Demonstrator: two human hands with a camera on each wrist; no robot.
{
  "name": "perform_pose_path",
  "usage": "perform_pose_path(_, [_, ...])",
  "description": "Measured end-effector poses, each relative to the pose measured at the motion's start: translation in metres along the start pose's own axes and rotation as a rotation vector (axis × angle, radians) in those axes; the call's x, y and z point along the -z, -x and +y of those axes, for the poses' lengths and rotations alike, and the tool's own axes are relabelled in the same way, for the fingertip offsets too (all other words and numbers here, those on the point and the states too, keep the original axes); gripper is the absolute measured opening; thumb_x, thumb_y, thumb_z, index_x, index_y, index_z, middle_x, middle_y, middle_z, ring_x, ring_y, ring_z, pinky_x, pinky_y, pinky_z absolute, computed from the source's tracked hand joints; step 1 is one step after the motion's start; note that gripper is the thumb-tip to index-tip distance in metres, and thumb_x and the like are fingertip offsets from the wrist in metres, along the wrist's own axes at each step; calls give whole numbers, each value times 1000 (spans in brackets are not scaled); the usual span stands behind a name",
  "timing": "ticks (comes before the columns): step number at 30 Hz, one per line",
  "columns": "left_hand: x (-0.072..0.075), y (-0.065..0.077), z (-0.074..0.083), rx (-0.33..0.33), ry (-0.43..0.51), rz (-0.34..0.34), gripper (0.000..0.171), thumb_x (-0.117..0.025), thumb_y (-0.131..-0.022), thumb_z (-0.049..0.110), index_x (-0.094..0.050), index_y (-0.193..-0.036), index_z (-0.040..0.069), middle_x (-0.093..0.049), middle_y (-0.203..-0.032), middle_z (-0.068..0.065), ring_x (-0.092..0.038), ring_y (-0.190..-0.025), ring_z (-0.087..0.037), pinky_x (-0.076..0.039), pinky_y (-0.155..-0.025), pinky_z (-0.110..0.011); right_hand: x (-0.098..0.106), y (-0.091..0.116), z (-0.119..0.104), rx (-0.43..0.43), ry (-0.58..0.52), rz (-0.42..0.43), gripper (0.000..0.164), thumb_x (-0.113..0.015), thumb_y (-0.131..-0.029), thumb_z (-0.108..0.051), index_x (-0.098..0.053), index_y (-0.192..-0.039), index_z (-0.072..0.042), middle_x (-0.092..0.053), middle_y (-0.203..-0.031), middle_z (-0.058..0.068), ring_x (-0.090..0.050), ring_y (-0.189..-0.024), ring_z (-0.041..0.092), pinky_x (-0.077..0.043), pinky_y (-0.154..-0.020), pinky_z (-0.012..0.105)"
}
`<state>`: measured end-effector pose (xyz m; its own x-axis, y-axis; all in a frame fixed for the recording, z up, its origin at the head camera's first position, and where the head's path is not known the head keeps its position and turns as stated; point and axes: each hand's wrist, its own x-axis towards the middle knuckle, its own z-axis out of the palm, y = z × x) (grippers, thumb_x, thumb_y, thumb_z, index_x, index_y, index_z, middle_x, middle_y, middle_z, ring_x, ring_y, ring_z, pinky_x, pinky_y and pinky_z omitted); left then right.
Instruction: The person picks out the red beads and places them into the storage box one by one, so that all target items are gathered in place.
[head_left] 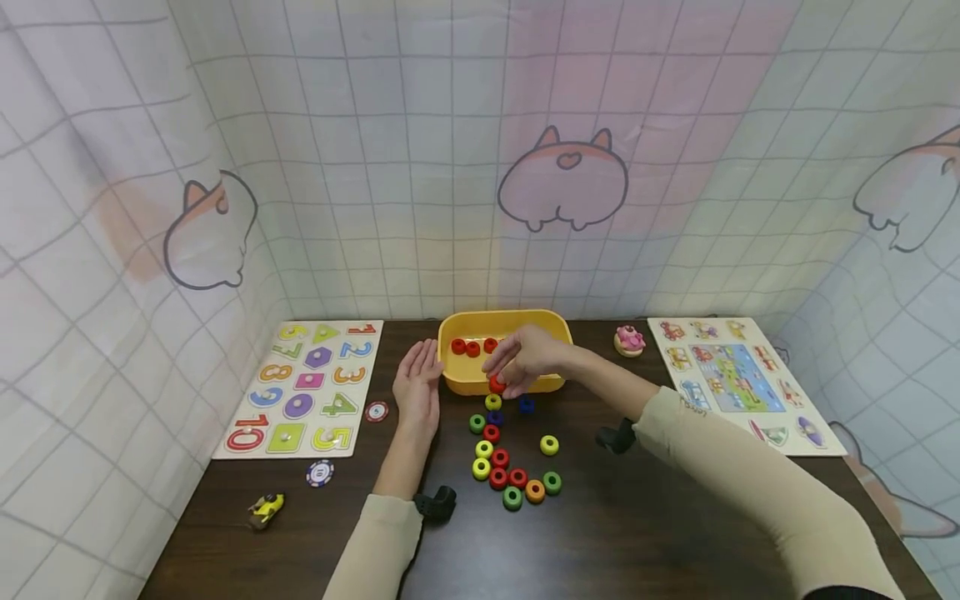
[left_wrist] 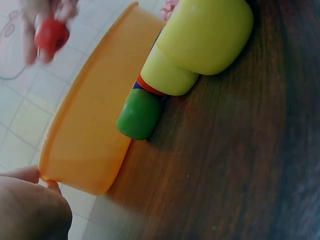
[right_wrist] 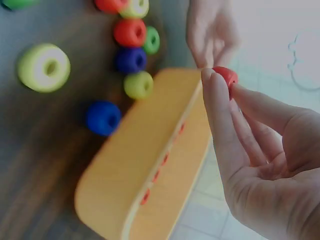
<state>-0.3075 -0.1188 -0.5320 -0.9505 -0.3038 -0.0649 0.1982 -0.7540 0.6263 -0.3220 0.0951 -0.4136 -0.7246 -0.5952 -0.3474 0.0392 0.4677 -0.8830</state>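
Observation:
My right hand [head_left: 528, 358] pinches a red ring bead [right_wrist: 227, 75] between thumb and fingertips, above the near rim of a yellow plastic tub [head_left: 468, 387]. Several red beads [head_left: 472, 349] lie inside the tub along its floor. At the tub's left end, my left hand [head_left: 417, 392] has its fingers extended and touches the rim, as the left wrist view shows. In front of the tub, loose ring beads are scattered on the dark table: a blue bead [right_wrist: 103, 118], a yellow bead [head_left: 549, 445], a green bead [head_left: 512, 498], an orange bead [head_left: 535, 491] and others.
To the left lie a number puzzle board [head_left: 300, 392], two poker chips [head_left: 319, 473] and a small yellow toy car [head_left: 266, 511]. At right are a pink-topped toy cake [head_left: 629, 341] and a picture puzzle board [head_left: 742, 387]. A patterned curtain [head_left: 450, 208] stands behind the table.

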Motion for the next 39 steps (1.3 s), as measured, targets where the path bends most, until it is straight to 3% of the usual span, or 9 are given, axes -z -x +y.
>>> perform_pose_path(6, [2, 2, -3, 5, -9, -3, 58, -49, -87, -24, -43, -140, -1, -49, -142, -19, -49, -133, -27, -34, -113, -41, 12, -40, -6, -39, -5, 64, 28, -63, -90, 3, -65, -118, 6, -71, -105, 19, -71, -87, 39, -56, -83, 53])
perform_pose_path(13, [2, 7, -11, 2, -16, -17, 56, -48, -88, -24, -42, -140, -1, -45, -145, -22, -49, -132, -27, -32, -114, -44, 12, -80, 4, -107, -51, 65, 32, -62, -90, 5, -64, -123, 5, -69, -113, 19, -70, -93, 41, -52, -90, 56])
perform_pose_path(23, [-6, 10, -14, 33, 7, -49, 57, -47, -88, -24, -41, -140, -2, -49, -142, -19, -47, -134, -27, -37, -112, -41, -1, -109, 34, -111, -61, 161, 27, -67, -85, 8, -70, -112, 4, -71, -101, 26, -70, -89, 42, -58, -81, 49])
perform_pose_path(29, [-5, 6, -9, 16, 8, -52, 59, -48, -87, -25, -40, -140, -1, -48, -143, -19, -46, -135, -29, -33, -113, -44, -6, -103, 27, -38, -6, 219, 27, -64, -87, 7, -69, -113, 4, -69, -109, 23, -72, -84, 37, -59, -79, 46])
perform_pose_path(34, [0, 2, -6, 8, 3, -30, 59, -49, -86, -25, -43, -140, 1, -52, -141, -17, -49, -133, -27, -33, -113, -44, -5, -80, 4, 44, -20, 179, 27, -62, -90, 6, -66, -116, 8, -68, -112, 24, -70, -90, 42, -56, -83, 52])
perform_pose_path(39, [2, 0, 1, -7, 2, -29, 59, -48, -87, -25, -42, -140, 1, -48, -144, -20, -50, -132, -27, -32, -114, -45, -9, -49, -11, 97, 91, 95, 22, -67, -89, 0, -70, -111, 4, -73, -102, 16, -72, -84, 37, -59, -75, 49])
